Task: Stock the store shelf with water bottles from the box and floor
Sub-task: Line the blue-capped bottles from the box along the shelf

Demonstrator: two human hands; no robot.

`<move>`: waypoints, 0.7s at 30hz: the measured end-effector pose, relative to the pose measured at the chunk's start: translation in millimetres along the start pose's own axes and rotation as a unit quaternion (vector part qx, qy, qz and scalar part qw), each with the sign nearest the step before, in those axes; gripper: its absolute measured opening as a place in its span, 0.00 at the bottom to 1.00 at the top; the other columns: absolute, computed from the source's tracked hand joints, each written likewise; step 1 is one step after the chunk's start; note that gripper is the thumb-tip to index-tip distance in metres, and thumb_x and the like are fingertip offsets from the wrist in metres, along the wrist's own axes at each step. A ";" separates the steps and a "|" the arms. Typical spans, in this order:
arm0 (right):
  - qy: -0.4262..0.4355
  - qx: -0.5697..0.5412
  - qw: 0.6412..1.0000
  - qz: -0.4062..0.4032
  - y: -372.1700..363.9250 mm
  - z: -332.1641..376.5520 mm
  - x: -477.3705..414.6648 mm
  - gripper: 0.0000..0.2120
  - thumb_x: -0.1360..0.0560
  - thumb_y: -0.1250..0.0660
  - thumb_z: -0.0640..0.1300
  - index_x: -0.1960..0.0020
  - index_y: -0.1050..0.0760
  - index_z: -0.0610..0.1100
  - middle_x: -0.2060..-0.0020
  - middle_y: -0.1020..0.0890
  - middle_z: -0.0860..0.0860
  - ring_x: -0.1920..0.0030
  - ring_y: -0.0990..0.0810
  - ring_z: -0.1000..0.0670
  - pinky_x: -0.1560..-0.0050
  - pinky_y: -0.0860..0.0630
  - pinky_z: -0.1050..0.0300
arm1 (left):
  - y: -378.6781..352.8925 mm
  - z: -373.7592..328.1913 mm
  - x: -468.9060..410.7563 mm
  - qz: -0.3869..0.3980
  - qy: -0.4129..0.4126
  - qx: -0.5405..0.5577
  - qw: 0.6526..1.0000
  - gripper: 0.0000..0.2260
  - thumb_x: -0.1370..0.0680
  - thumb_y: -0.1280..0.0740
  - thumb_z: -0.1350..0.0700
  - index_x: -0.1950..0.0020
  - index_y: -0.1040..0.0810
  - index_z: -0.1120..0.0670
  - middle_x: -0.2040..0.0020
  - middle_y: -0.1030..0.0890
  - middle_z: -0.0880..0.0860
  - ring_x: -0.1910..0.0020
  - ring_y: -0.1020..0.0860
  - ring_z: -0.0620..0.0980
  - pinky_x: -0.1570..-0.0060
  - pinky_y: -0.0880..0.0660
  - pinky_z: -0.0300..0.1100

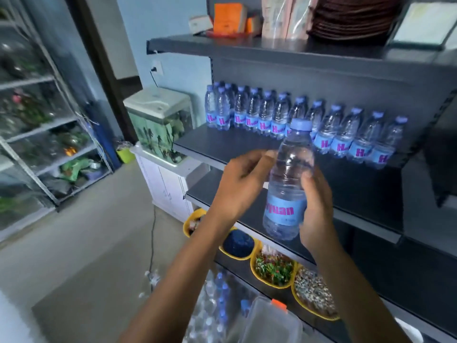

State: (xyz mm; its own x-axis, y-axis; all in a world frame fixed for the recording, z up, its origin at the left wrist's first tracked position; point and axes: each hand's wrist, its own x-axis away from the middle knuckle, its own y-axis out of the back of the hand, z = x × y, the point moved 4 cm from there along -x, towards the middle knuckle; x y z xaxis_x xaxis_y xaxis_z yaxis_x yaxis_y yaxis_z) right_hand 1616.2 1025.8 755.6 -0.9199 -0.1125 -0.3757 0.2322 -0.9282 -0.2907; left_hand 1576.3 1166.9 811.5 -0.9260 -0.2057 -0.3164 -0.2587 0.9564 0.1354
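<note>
My right hand (315,209) is wrapped around the lower half of a water bottle (289,184), fingers closed on its blue label, holding it upright with the cap tipped slightly away from me. My left hand (241,184) sits just beside the bottle's upper body with the fingers curled loosely and the thumb near the plastic; I cannot tell whether it actually touches. Beyond the bottle, a dark grey store shelf (222,144) carries a row of bottles (296,120) standing against its back panel, labels facing out, with the front strip of the board bare. Under my hands a second dark shelf (358,199) is bare where I can see it. Lower, toward my wrists, a line of yellow bowls (274,271) holds mixed small goods, and below those, near my left forearm, loose bottles (217,298) lie heaped on the floor beside a clear plastic container (269,320). Above everything, the top shelf (272,49) bears orange boxes (227,18) and packets. Off to the left of my grip stands a fish tank (158,122) on a white cabinet (168,186), and further left a glass-fronted rack (44,125) of blurred goods, over a pale grey floor (86,243).
</note>
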 end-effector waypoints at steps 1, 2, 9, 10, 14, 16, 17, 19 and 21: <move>-0.009 -0.013 1.000 -0.015 -3.4 4.6 -7.5 0.30 0.28 0.29 0.62 0.36 0.24 0.41 0.47 0.15 0.45 0.47 0.16 0.48 0.47 0.20 0.51 | 3.4 -1.1 -2.4 -0.007 -0.013 -0.008 1.000 0.10 0.16 0.37 0.52 0.50 0.15 0.48 0.57 0.15 0.42 0.59 0.20 0.37 0.57 0.26 0.36; -0.013 -0.034 0.999 -0.023 -6.8 7.0 -14.8 0.34 0.32 0.26 0.67 0.37 0.24 0.44 0.49 0.14 0.50 0.48 0.16 0.51 0.49 0.20 0.55 | 6.7 2.2 -4.5 -0.019 -0.018 -0.025 0.999 0.10 0.17 0.37 0.51 0.49 0.16 0.47 0.55 0.16 0.41 0.59 0.21 0.38 0.57 0.26 0.38; -0.012 -0.004 1.000 0.012 -33.8 5.8 -80.1 0.21 0.23 0.33 0.51 0.33 0.28 0.46 0.37 0.21 0.40 0.40 0.20 0.44 0.40 0.23 0.45 | 13.2 56.1 -19.8 0.038 -0.002 -0.006 0.999 0.21 0.29 0.25 0.41 0.41 0.22 0.47 0.47 0.17 0.43 0.50 0.18 0.42 0.53 0.23 0.37; -0.025 -0.005 1.000 0.016 -38.9 0.1 -91.5 0.22 0.24 0.32 0.48 0.32 0.29 0.45 0.37 0.21 0.40 0.40 0.20 0.44 0.40 0.23 0.45 | 14.3 64.6 -28.2 0.039 -0.003 -0.014 0.999 0.25 0.31 0.22 0.42 0.38 0.24 0.46 0.44 0.18 0.42 0.47 0.18 0.42 0.50 0.22 0.38; -0.063 0.000 0.997 0.053 -57.0 -31.6 -137.2 0.31 0.26 0.31 0.43 0.25 0.35 0.43 0.30 0.24 0.40 0.33 0.22 0.41 0.31 0.25 0.43 | 22.9 96.1 -75.2 0.033 0.001 -0.002 0.999 0.32 0.32 0.19 0.46 0.32 0.30 0.44 0.40 0.19 0.45 0.41 0.19 0.46 0.43 0.20 0.50; -0.080 -0.002 0.995 0.066 -66.3 -45.4 -159.2 0.39 0.28 0.25 0.48 0.21 0.37 0.42 0.27 0.27 0.38 0.28 0.27 0.37 0.26 0.30 0.38 | 29.3 112.7 -97.4 0.053 0.020 0.095 0.994 0.30 0.29 0.22 0.49 0.29 0.30 0.47 0.39 0.19 0.48 0.39 0.19 0.50 0.40 0.21 0.50; -0.089 -0.006 0.994 0.063 -69.4 -51.2 -168.8 0.44 0.30 0.22 0.53 0.21 0.38 0.42 0.26 0.28 0.39 0.27 0.28 0.37 0.25 0.31 0.38 | 35.0 122.7 -109.1 0.055 0.034 0.125 0.990 0.30 0.28 0.23 0.49 0.29 0.30 0.49 0.38 0.19 0.50 0.38 0.19 0.51 0.38 0.21 0.51; -0.094 -0.012 0.994 0.062 -76.3 -67.3 -186.7 0.43 0.29 0.24 0.56 0.21 0.37 0.42 0.26 0.27 0.41 0.27 0.27 0.40 0.27 0.29 0.43 | 46.1 142.5 -131.2 0.048 0.052 0.130 0.989 0.28 0.29 0.23 0.48 0.32 0.26 0.52 0.40 0.18 0.53 0.39 0.19 0.55 0.38 0.22 0.55; -0.087 0.019 0.994 0.060 -82.4 -83.2 -201.3 0.37 0.25 0.29 0.55 0.21 0.36 0.42 0.27 0.25 0.42 0.29 0.25 0.43 0.29 0.26 0.46 | 51.9 159.2 -152.6 0.035 0.060 0.119 0.990 0.26 0.32 0.22 0.49 0.37 0.24 0.54 0.44 0.16 0.53 0.43 0.18 0.54 0.43 0.20 0.51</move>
State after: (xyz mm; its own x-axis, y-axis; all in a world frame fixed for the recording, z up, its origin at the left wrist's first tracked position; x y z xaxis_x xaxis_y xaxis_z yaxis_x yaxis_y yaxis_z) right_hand 1808.5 1154.4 782.0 -0.9280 -0.2797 -0.2462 0.3344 -0.9166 -0.2192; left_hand 1747.9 1281.0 717.3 -0.9692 -0.1470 -0.1976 -0.1342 0.9880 -0.0764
